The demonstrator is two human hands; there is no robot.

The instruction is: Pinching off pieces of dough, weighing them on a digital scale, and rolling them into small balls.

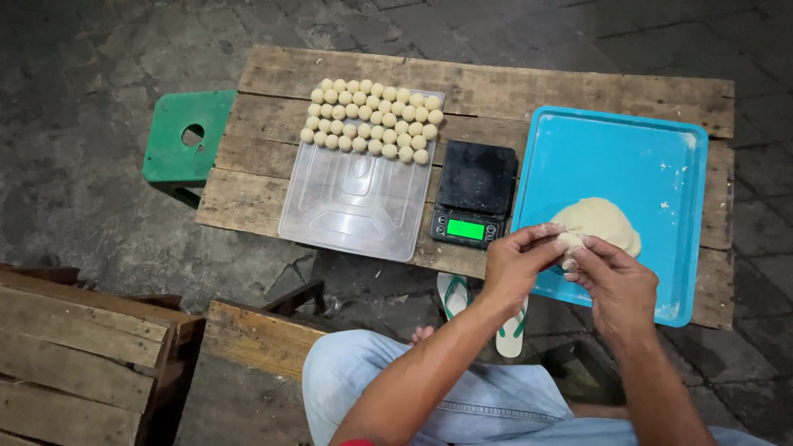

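Plank table [496, 87]; left hand [516, 264], right hand [611, 277] pinching dough lump [599, 223], fingertips partly hidden.

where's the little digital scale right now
In the head view the black digital scale sits on the wooden table, between the clear plastic tray of dough balls on its left and the blue tray on its right.

One head-worn view looks steeply down (fairly near) at the wooden table [487, 87].

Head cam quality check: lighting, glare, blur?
Head view: dim, uneven light, ground and corners dark; soft glare on the clear tray; scale display glows bright green; both hands at the dough lump sharp, no motion blur; slight wide-angle bend.
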